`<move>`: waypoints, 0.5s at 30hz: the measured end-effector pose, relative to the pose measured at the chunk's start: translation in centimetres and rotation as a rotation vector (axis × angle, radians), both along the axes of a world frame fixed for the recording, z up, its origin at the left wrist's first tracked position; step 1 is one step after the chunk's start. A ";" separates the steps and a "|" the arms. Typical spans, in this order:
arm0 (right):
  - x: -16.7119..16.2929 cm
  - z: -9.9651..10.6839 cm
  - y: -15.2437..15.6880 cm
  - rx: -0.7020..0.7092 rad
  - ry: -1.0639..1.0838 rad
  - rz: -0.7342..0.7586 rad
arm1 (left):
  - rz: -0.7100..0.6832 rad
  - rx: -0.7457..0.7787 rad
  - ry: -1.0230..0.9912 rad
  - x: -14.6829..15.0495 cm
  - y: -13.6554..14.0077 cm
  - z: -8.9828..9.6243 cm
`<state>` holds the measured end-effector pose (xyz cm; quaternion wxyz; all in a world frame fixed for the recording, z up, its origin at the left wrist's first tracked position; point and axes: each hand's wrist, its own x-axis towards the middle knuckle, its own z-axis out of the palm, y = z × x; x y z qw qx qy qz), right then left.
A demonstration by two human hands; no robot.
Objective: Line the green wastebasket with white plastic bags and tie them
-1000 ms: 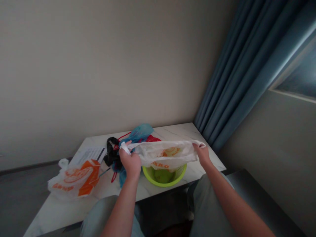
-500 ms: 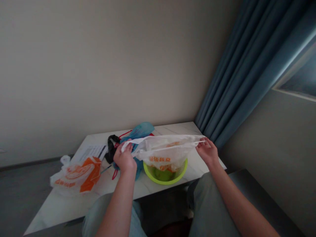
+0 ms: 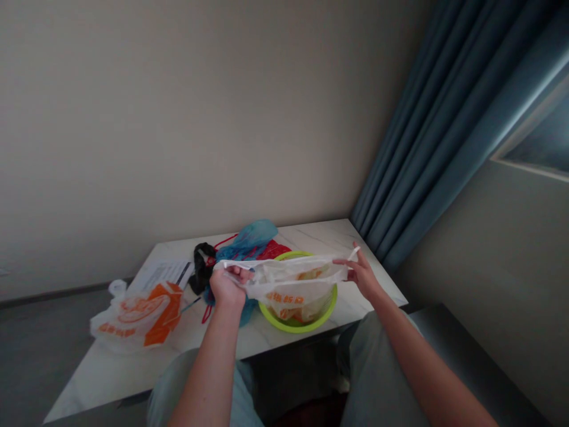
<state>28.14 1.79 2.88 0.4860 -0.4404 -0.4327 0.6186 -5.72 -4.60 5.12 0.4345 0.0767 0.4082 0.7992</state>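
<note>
A white plastic bag (image 3: 288, 290) with orange print is stretched sideways between my two hands, its lower part hanging into a lime-green basin (image 3: 311, 326). My left hand (image 3: 229, 284) is closed round one handle, some fingers showing through the loop. At the other end, my right hand (image 3: 359, 274) grips the second handle, with a bit of white strap sticking up by the thumb. The basin's far rim shows behind the bag, while most of its inside is covered.
Left of the basin lie blue plastic bags (image 3: 253, 234), a red bag (image 3: 275, 249) and a black bag (image 3: 203, 267). Another white-and-orange bag (image 3: 142, 314) rests on the marble-patterned table (image 3: 102, 379), beside a printed sheet (image 3: 160, 274). A blue curtain (image 3: 427, 148) hangs at the right.
The bag has been lowered towards the basin. My right hand has moved inward and slightly down, its fingers now more extended; my left hand stays nearly in place. The basin's far rim has come into view.
</note>
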 end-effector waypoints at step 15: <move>-2.5 -3.2 0.9 0.099 0.081 -0.511 | 0.155 0.149 0.144 2.0 0.8 -0.4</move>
